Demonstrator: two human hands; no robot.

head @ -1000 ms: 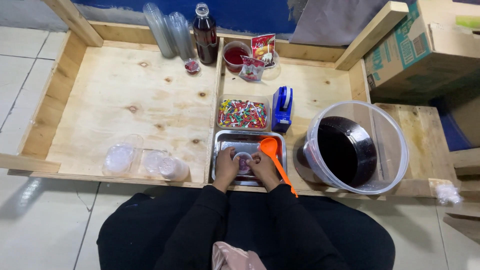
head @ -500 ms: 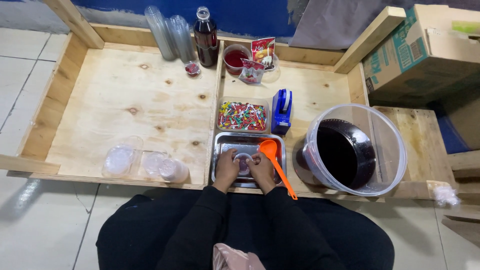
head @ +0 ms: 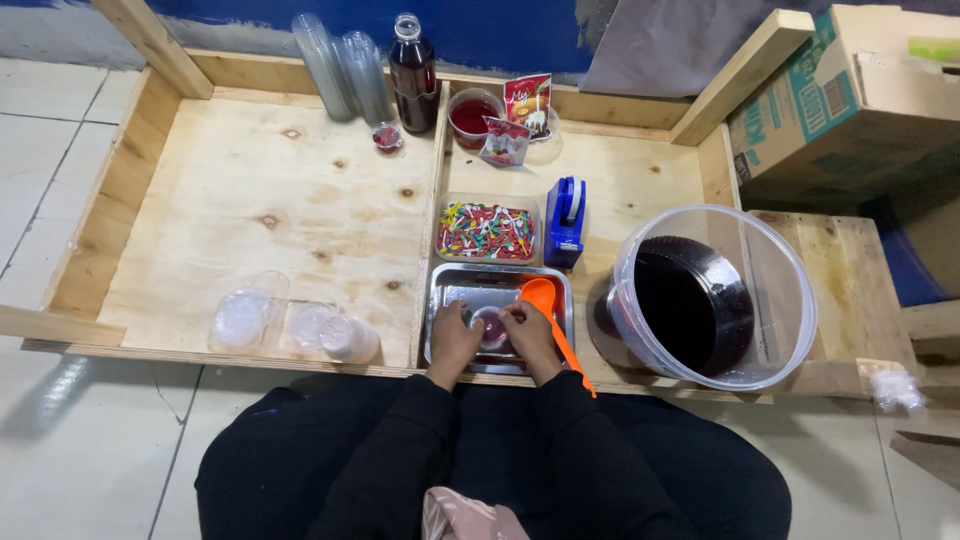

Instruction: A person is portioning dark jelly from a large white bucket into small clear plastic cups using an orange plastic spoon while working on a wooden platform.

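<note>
Both my hands rest inside a shallow steel tray (head: 450, 287) at the near edge of a plywood work surface. My left hand (head: 452, 339) and my right hand (head: 529, 337) close together around a small clear cup (head: 491, 328) with dark red filling. An orange ladle (head: 548, 310) lies across the tray's right side, its handle running past my right wrist. Whether a lid sits on the cup is hidden by my fingers.
Past the tray sits a clear box of coloured sticks (head: 487, 229), with a blue tape dispenser (head: 566, 221) beside it. A big clear bucket of dark liquid (head: 700, 300) stands right. Small lidded cups (head: 290, 325) lie left. A bottle (head: 412, 74), stacked cups (head: 340, 65), a red-filled cup (head: 472, 113) and sachets (head: 520, 115) stand at the back.
My hands stay on the small cup in the tray, fingers shifting only slightly. The camera view moved a little.
</note>
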